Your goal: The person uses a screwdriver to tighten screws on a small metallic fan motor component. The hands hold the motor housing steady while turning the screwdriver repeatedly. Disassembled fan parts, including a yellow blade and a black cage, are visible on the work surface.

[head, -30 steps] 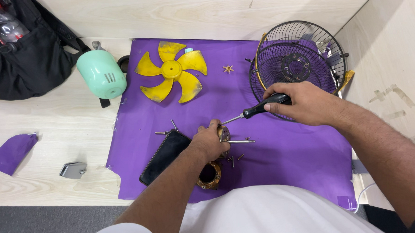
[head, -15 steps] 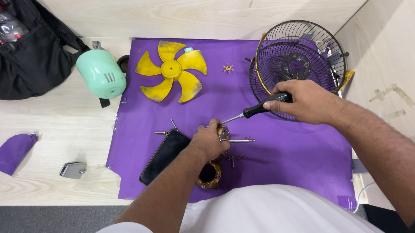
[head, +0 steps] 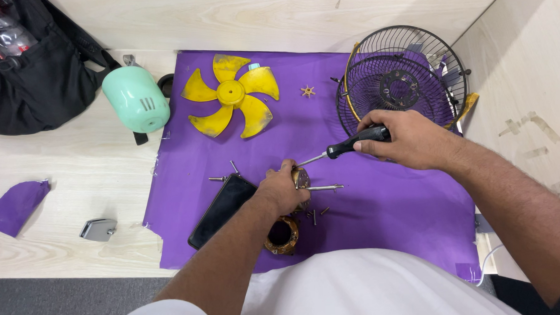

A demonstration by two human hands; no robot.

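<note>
My left hand (head: 281, 190) grips a small metal motor part with a shaft (head: 321, 188) sticking out to the right, just above the purple mat (head: 387, 203). My right hand (head: 409, 137) holds a black-handled screwdriver (head: 348, 146), its tip touching the top of that part. A copper-wound stator ring (head: 283, 235) lies on the mat below my left hand. A few loose screws (head: 316, 213) lie beside it.
A black phone (head: 220, 209) lies left of my left hand. A yellow fan blade (head: 231, 94), a small star-shaped nut (head: 307, 91), black wire fan guards (head: 401, 85), a mint-green motor housing (head: 135, 100), a black backpack (head: 35, 73), a purple scrap (head: 15, 204), and a small grey clip (head: 97, 230) surround the mat.
</note>
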